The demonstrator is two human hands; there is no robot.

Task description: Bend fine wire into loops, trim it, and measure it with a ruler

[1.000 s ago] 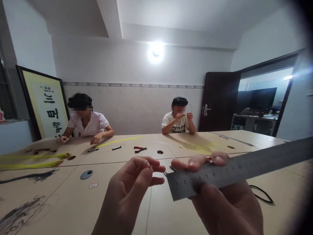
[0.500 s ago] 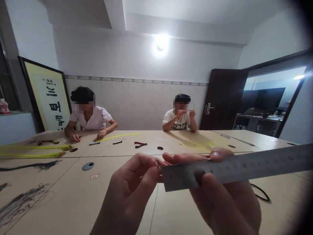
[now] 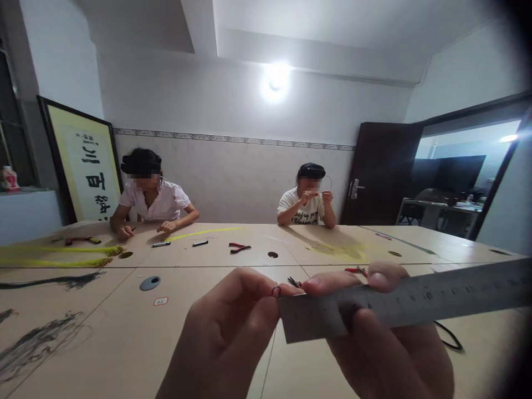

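We note a steel ruler (image 3: 409, 303) of dull, smooth grey metal; a thin hooked piece (image 3: 276, 288), dark, too small for its material to be told; pliers (image 3: 244, 247) with plastic-looking red grips and metal jaws; a matt grey, plastic-looking grommet cover (image 3: 146, 284); and a smooth, pale, wood-toned tabletop (image 3: 124, 343) with faint sheen.

Your 1 camera sits on your head and looks forward across the table (image 3: 124, 343), which fills the lower part. Your left hand (image 3: 224, 327) and right hand (image 3: 386, 343) are close to it, low in view. Farther off, it faces 2 people (image 3: 153, 199) and the back wall (image 3: 233, 100), reaching ceiling (image 3: 341, 22) above and door (image 3: 380, 172) at right.
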